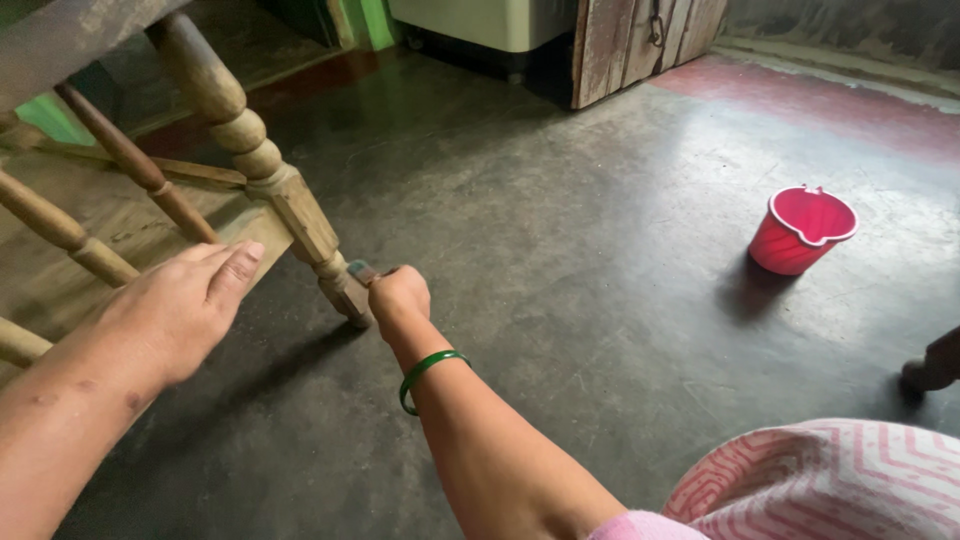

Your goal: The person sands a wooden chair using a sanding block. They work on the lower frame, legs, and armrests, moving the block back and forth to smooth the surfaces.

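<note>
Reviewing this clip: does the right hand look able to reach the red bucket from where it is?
Probably not without shifting. The right hand is stretched out at the chair leg, gripping a small object there, while the red bucket stands well off to the side across bare floor. Nothing blocks the way; distance is the problem.

No packages, labels, signs or screens show anywhere in this view.

Two hands: the left hand [185, 305], the right hand [398, 295]; one red bucket [802, 229]; one green bangle [428, 374]; one turned wooden leg [262, 165].
</note>
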